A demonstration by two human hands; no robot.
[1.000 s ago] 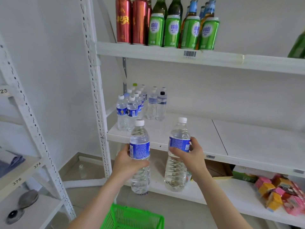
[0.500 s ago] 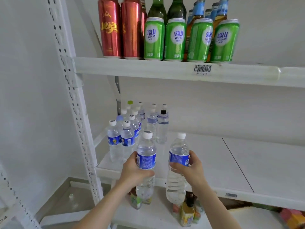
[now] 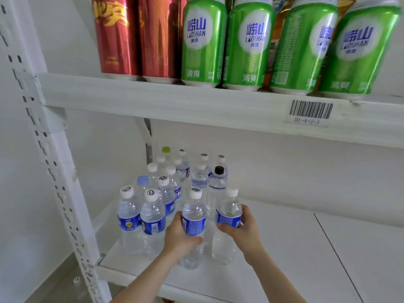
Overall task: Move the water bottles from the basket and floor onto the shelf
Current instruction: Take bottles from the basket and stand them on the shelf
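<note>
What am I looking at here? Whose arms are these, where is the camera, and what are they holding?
No machine here: these are a person's bare arms, filmed by a wide-angle camera worn on their head, looking forward and down. The left hand grips a clear plastic water bottle with a blue label and white cap; the right hand grips a second clear blue-labelled bottle. Both are at the white metal shelf, beside a cluster of similar small water bottles. On the upper white shelf stand tall red cans and green cans.
</note>
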